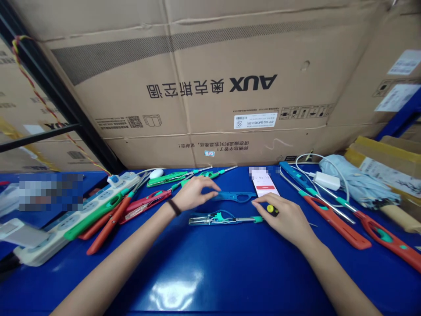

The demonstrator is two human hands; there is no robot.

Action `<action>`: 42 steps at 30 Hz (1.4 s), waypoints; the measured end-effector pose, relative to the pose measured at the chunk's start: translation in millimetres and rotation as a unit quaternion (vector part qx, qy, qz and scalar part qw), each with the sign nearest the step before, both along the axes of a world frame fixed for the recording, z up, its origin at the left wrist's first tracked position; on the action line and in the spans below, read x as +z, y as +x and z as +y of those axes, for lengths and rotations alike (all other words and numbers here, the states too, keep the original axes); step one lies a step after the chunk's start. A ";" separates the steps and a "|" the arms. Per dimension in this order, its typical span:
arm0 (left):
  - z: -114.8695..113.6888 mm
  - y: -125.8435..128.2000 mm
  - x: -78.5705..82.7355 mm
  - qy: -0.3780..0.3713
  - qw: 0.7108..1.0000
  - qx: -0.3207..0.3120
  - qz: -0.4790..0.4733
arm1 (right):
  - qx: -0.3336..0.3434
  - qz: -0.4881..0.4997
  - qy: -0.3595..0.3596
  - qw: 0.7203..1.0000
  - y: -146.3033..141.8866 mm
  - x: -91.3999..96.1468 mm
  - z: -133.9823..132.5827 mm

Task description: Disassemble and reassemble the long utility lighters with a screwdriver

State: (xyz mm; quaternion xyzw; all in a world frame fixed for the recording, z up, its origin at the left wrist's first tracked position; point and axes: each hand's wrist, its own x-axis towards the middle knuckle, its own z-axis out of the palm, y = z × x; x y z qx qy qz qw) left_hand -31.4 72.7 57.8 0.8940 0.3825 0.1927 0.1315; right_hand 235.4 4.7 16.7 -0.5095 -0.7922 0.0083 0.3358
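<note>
My left hand rests on the blue table, fingers pinched on the left end of a blue plastic lighter shell. My right hand is closed round a small screwdriver with a yellow and black handle, fingertips touching the shell's right end. Just in front of both hands lies an opened blue long-nose lighter with its inner parts showing and a metal tube pointing right.
Green and red lighters lie beside a white power strip at left. More green lighters lie behind. A phone, red lighters, a white charger and a folded umbrella sit right. Cardboard boxes wall the back.
</note>
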 end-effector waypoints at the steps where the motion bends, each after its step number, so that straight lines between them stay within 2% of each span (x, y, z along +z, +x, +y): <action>1: 8.1 9.0 2.4 -0.025 0.999 0.007 0.021 | 0.000 0.003 -0.004 1.000 0.5 -0.6 0.3; 3: 23.0 23.9 4.6 -0.049 0.998 -0.006 0.047 | 0.001 0.008 -0.009 1.000 0.6 -0.6 0.2; 6: 37.5 38.1 -0.6 -0.067 0.992 -0.037 0.102 | 0.008 0.012 -0.009 1.000 -1.0 1.3 -1.2; 12: 39.9 42.1 -16.8 -0.014 0.986 -0.023 0.166 | 0.024 0.019 -0.011 0.999 -2.6 3.5 -3.3; 16: 25.0 24.9 -12.2 0.044 0.986 -0.015 0.163 | 0.027 0.022 0.013 0.999 -2.7 6.2 -4.5; 20: -6.8 1.8 -2.1 0.087 0.986 0.004 0.144 | 0.015 0.031 0.039 0.999 -5.5 11.1 -8.1; 24: -44.9 -8.2 2.4 0.002 0.993 -0.012 0.119 | 0.066 0.008 0.021 0.998 -12.5 11.5 -11.6; 27: -62.3 -5.4 -1.2 -0.037 0.996 -0.023 0.084 | 0.113 -0.021 -0.007 0.993 -19.1 9.0 -13.3; 32: -64.2 0.2 -14.1 -0.038 0.999 -0.019 0.034 | 0.118 -0.043 -0.021 0.992 -23.3 7.1 -14.4; 38: -59.3 -10.8 -22.6 0.033 0.996 0.080 0.013 | 0.046 -0.018 -0.001 0.999 -28.1 3.4 -11.5; 42: -61.2 -19.8 -28.9 0.032 0.996 0.087 -0.012 | 0.074 -0.038 -0.006 0.996 -34.2 0.0 -11.9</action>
